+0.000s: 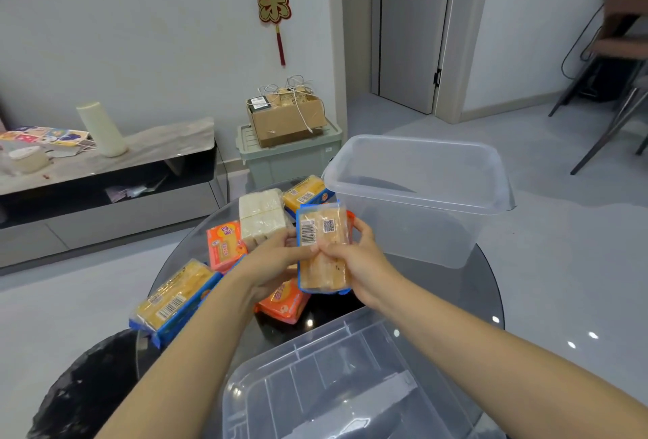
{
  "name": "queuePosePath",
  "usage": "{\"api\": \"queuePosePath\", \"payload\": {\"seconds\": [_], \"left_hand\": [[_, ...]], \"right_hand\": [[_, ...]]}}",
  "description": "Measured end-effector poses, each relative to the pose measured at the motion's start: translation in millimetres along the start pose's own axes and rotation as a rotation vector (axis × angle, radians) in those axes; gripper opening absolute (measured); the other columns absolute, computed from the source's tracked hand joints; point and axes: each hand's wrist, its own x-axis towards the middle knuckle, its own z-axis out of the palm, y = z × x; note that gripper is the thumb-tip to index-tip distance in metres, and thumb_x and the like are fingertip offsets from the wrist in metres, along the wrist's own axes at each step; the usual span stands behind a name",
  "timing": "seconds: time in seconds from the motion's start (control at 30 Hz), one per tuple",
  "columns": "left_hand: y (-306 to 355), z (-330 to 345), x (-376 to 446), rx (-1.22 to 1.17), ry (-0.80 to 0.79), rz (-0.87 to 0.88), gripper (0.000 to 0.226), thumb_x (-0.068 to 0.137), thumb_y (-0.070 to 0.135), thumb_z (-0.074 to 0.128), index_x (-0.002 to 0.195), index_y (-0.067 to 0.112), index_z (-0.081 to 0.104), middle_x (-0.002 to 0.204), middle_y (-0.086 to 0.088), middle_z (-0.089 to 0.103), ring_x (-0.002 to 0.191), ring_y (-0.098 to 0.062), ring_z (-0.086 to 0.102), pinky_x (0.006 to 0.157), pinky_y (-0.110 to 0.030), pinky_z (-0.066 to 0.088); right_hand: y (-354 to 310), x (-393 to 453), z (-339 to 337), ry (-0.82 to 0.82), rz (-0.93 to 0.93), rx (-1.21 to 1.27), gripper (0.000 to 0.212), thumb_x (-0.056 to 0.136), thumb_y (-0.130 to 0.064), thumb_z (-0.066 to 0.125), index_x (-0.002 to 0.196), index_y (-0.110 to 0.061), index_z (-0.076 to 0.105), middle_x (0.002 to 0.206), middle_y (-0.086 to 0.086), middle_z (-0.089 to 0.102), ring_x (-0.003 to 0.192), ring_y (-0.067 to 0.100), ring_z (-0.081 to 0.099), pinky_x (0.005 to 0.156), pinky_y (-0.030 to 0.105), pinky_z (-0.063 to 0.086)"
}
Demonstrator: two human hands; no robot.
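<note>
Gripping a cracker packet (pixel 324 231) by its sides in left hand (pixel 277 258) and right hand (pixel 356 261), fingers wrapped around; probably light, slippery, brittle.

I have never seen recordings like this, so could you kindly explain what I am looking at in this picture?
No machine here: a person wears a camera on the head, looking forward and down, so the two bare arms are the person's own. The left hand and right hand together hold a blue-edged snack packet in their fingers above a round dark glass table. On the table lie a blue packet, an orange packet and a white packet, beside an open clear box. A clear lid lies nearest the camera.
</note>
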Motion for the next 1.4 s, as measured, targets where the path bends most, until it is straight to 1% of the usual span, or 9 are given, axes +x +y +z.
{"api": "queuePosePath", "payload": {"seconds": [0.2, 0.53, 0.7, 0.8, 0.93, 1.03, 1.13, 1.27, 1.4], "left_hand": [[44, 7, -21, 0.137, -0.023, 0.159, 0.045, 0.084, 0.031, 0.064, 0.126, 0.035, 0.049, 0.109, 0.001, 0.071, 0.089, -0.018, 0.073, 0.068, -0.033, 0.059], [132, 84, 10, -0.005, -0.146, 0.162, 0.036, 0.088, 0.023, 0.060, 0.124, 0.021, 0.057, 0.119, -0.008, 0.067, 0.108, -0.030, 0.065, 0.092, -0.050, 0.052], [154, 134, 65, 0.061, -0.210, -0.023, 0.015, 0.090, 0.020, 0.057, 0.105, 0.021, 0.059, 0.099, -0.007, 0.068, 0.085, -0.024, 0.067, 0.071, -0.039, 0.055], [151, 150, 98, 0.142, -0.201, -0.148, 0.037, 0.089, 0.018, 0.058, 0.125, 0.012, 0.052, 0.116, -0.014, 0.064, 0.103, -0.030, 0.065, 0.086, -0.045, 0.052], [132, 171, 138, 0.367, -0.218, -0.297, 0.043, 0.091, 0.017, 0.056, 0.131, 0.004, 0.044, 0.120, -0.018, 0.058, 0.117, -0.033, 0.057, 0.101, -0.046, 0.044], [108, 182, 160, 0.492, -0.244, -0.376, 0.044, 0.091, 0.009, 0.056, 0.131, -0.003, 0.045, 0.119, -0.017, 0.059, 0.118, -0.030, 0.056, 0.109, -0.042, 0.038], [98, 190, 174, 0.599, -0.284, -0.380, 0.039, 0.091, 0.002, 0.052, 0.128, -0.007, 0.046, 0.120, -0.020, 0.060, 0.120, -0.031, 0.055, 0.110, -0.042, 0.037], [96, 193, 180, 1.044, -0.306, -0.328, 0.042, 0.088, 0.010, 0.058, 0.128, -0.003, 0.051, 0.132, -0.020, 0.057, 0.116, -0.031, 0.058, 0.107, -0.042, 0.042], [97, 194, 177, 1.495, -0.269, -0.212, 0.037, 0.085, 0.022, 0.058, 0.118, 0.004, 0.061, 0.109, -0.011, 0.063, 0.090, -0.024, 0.058, 0.086, -0.031, 0.047]], "right_hand": [[-48, -22, 8, -0.188, -0.048, 0.122, 0.042, 0.089, -0.004, 0.056, 0.128, -0.018, 0.047, 0.129, 0.014, 0.059, 0.113, 0.032, 0.060, 0.085, 0.043, 0.053], [-163, -33, -42, -0.204, -0.086, -0.059, 0.029, 0.094, -0.016, 0.049, 0.122, -0.009, 0.054, 0.116, 0.012, 0.065, 0.095, 0.023, 0.066, 0.079, 0.032, 0.055], [-191, -9, -99, 0.231, -0.189, -0.976, 0.049, 0.091, -0.051, 0.044, 0.123, -0.017, 0.061, 0.117, 0.005, 0.064, 0.114, 0.025, 0.056, 0.099, 0.035, 0.044], [-188, 4, -132, 0.559, -0.146, -1.512, 0.048, 0.093, -0.049, 0.032, 0.125, -0.023, 0.058, 0.132, 0.010, 0.053, 0.123, 0.033, 0.041, 0.098, 0.038, 0.034], [-175, 12, -151, 0.419, -0.130, -1.339, 0.035, 0.092, -0.012, 0.039, 0.123, -0.005, 0.054, 0.129, 0.017, 0.056, 0.120, 0.033, 0.050, 0.094, 0.032, 0.040], [-159, 20, -158, 0.411, -0.190, -1.097, 0.020, 0.082, 0.004, 0.034, 0.091, -0.005, 0.049, 0.096, 0.013, 0.052, 0.096, 0.027, 0.047, 0.070, 0.031, 0.043], [-150, 30, -165, 0.414, -0.216, -1.073, 0.027, 0.086, 0.005, 0.032, 0.070, -0.016, 0.034, 0.077, 0.000, 0.037, 0.094, 0.026, 0.037, 0.076, 0.028, 0.035], [-153, 33, -167, 0.328, -0.259, -1.155, 0.032, 0.095, -0.003, 0.032, 0.126, 0.002, 0.041, 0.133, 0.014, 0.043, 0.124, 0.033, 0.038, 0.104, 0.032, 0.028], [-151, 34, -168, 0.277, -0.236, -1.195, 0.041, 0.099, -0.010, 0.028, 0.139, 0.000, 0.029, 0.147, 0.012, 0.030, 0.131, 0.033, 0.028, 0.095, 0.024, 0.017]]}}
